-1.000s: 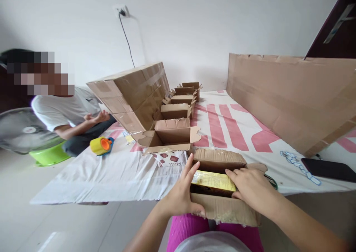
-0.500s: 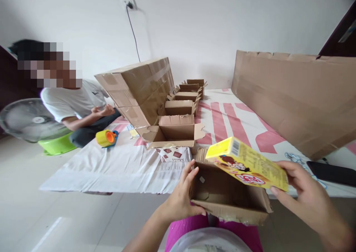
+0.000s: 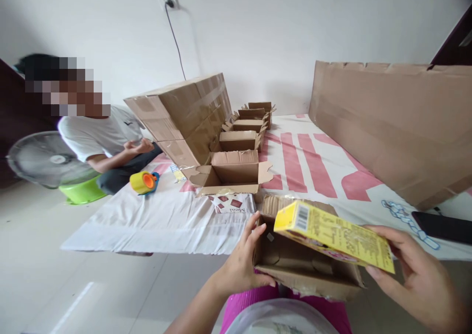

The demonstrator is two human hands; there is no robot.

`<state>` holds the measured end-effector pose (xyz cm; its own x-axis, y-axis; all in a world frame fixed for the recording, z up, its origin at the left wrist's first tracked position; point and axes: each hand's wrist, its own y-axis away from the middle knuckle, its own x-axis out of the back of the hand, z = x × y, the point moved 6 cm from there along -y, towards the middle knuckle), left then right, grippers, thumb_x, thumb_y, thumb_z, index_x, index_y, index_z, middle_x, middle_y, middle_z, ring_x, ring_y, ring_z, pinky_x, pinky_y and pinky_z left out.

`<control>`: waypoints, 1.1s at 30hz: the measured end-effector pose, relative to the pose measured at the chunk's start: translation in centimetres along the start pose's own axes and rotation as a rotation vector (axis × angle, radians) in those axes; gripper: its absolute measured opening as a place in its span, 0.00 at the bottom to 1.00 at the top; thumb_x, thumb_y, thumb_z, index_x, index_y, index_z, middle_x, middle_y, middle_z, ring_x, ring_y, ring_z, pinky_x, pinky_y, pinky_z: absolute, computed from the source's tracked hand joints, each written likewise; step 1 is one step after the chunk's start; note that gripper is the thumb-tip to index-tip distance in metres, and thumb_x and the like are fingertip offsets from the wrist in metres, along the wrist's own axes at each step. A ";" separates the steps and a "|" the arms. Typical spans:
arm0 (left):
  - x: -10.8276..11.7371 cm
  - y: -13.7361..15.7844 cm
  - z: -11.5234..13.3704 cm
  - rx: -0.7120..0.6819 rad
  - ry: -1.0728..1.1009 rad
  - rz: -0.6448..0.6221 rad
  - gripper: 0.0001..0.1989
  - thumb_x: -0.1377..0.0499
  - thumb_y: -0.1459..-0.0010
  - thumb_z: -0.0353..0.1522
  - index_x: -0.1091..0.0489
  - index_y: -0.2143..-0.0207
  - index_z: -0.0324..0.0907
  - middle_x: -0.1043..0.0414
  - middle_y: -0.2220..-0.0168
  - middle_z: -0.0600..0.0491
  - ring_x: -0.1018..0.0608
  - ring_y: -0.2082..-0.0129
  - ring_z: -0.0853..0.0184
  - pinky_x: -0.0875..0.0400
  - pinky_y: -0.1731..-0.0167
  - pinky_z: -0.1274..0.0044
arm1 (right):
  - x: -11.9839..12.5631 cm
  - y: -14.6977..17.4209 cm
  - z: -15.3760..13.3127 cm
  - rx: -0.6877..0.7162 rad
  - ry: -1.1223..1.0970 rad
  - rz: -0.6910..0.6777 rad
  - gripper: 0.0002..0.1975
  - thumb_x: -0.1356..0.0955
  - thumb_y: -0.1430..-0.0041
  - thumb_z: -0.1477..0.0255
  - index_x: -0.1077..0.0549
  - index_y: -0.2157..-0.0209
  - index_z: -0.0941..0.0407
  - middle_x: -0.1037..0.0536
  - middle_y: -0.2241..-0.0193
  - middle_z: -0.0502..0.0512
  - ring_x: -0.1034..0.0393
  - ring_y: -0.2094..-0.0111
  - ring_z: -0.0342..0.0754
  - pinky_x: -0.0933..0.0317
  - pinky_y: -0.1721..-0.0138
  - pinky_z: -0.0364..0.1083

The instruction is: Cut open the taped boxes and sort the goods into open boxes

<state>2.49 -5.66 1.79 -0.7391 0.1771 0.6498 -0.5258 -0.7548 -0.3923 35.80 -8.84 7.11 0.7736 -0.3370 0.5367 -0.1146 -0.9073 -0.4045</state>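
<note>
My left hand (image 3: 247, 260) grips the left end of an open cardboard box (image 3: 309, 280), which sits at my lap by the table's front edge. Its inside is brown, with a small pale sticker on one wall. In my right hand (image 3: 405, 270), a yellow printed carton (image 3: 332, 230) is held by its right end. The carton tilts over the box's opening, its left end over the far wall, and hides part of the inside. Just beyond the box lies a flat white packet (image 3: 234, 203) with brown squares and the word "Meal".
Several open cardboard boxes (image 3: 236, 174) run in a row towards the wall, beside stacked sealed cartons (image 3: 184, 112). A tape roll (image 3: 143, 182) lies at left, near a seated person (image 3: 106, 137) and a fan (image 3: 40, 159). On the right are a black phone (image 3: 442, 227) and a large cardboard panel (image 3: 391, 127).
The yellow carton has come down closer to the box and turned, so its text side with the barcode end shows more. My left hand keeps its hold on the box.
</note>
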 end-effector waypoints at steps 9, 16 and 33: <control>1.9 0.6 0.2 0.004 -0.160 -0.024 0.17 0.32 0.49 0.43 0.31 0.75 0.40 0.60 0.28 0.45 0.45 0.32 0.45 0.37 0.40 0.59 | 2.2 -1.4 1.6 -0.283 -0.570 0.511 0.29 0.24 0.57 0.63 0.29 0.52 0.50 0.25 0.55 0.55 0.26 0.57 0.53 0.32 0.51 0.54; 3.6 1.3 1.0 -0.083 -0.342 0.122 0.17 0.40 0.39 0.42 0.33 0.76 0.42 0.31 0.46 0.44 0.38 0.37 0.48 0.32 0.45 0.56 | 1.4 -1.2 2.4 -0.233 -0.443 0.475 0.30 0.24 0.55 0.63 0.31 0.49 0.51 0.26 0.50 0.60 0.29 0.51 0.57 0.34 0.48 0.55; 4.7 0.0 2.6 -0.082 -0.353 -0.025 0.19 0.37 0.45 0.49 0.31 0.71 0.42 0.27 0.65 0.50 0.28 0.52 0.56 0.35 0.47 0.63 | -6.7 -0.6 10.9 -0.436 -0.015 -0.015 0.32 0.31 0.51 0.49 0.34 0.50 0.57 0.20 0.68 0.57 0.22 0.68 0.56 0.28 0.69 0.51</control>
<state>0.13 -6.51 6.52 -0.5421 -0.0445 0.8391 -0.5845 -0.6975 -0.4146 37.45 -3.29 -4.34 0.7860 -0.3218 0.5279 -0.3530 -0.9346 -0.0441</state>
